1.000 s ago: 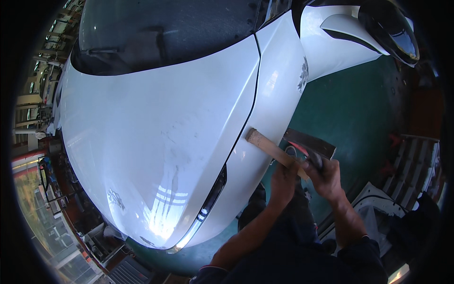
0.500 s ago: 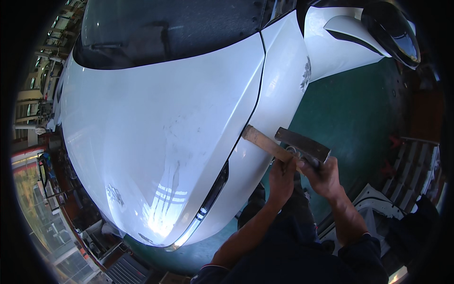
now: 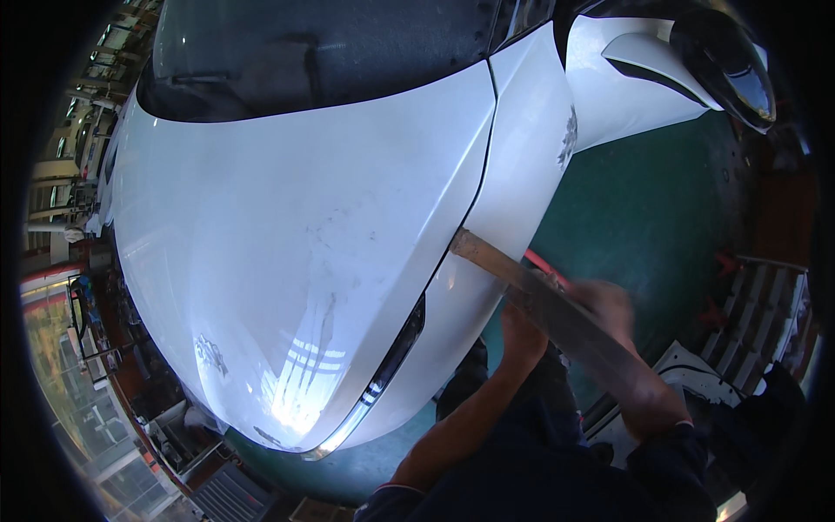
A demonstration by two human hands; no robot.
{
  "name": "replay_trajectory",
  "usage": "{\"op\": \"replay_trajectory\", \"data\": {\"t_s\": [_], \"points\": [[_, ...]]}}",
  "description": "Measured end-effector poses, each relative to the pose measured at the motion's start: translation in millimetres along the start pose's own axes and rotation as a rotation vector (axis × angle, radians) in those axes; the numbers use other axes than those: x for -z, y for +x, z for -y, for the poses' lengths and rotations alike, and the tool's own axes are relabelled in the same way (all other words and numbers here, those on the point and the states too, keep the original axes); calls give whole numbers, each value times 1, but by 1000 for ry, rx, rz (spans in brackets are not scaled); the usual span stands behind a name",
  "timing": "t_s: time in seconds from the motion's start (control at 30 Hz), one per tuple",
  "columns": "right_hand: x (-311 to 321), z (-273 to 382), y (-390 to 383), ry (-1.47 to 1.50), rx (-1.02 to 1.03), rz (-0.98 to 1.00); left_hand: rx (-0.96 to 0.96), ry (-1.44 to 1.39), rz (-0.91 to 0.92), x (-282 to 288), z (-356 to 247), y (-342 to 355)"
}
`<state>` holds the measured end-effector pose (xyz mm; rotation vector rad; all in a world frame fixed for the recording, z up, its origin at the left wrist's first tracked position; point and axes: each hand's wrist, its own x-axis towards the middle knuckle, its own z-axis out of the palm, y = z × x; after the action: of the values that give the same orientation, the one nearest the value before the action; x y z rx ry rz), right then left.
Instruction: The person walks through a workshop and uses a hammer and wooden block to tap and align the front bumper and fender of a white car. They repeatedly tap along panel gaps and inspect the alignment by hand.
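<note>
Right of the frame's centre, the person's left hand (image 3: 525, 335) was closed round a wooden bar (image 3: 491, 259), and the blurred right hand (image 3: 609, 304) seemed curled about the red handle of a hammer (image 3: 587, 335). I judged the bar light and stiff, best held low, away from its struck end; the hammer looked heavy at its dark head, so safest by the handle. The bar ran up-left from the left hand to the white fender (image 3: 515, 183), by the hood (image 3: 287, 209) seam; contact I couldn't tell.
</note>
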<state>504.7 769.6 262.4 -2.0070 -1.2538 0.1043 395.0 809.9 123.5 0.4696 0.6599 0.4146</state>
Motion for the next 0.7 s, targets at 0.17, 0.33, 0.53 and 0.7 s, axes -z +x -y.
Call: {"op": "replay_trajectory", "data": {"t_s": [0.17,0.33,0.53,0.7], "points": [[-15,-1,8,88,-226,215,-364,1017,-93,-1,-4,-15],[13,-15,-13,441,-463,56,-64,829,-38,-14,-18,-21],[12,-42,-53,658,-669,156,183,912,210,-25,-17,-60],[18,-50,-89,872,-802,128,215,1402,426,-31,-45,-74]]}}
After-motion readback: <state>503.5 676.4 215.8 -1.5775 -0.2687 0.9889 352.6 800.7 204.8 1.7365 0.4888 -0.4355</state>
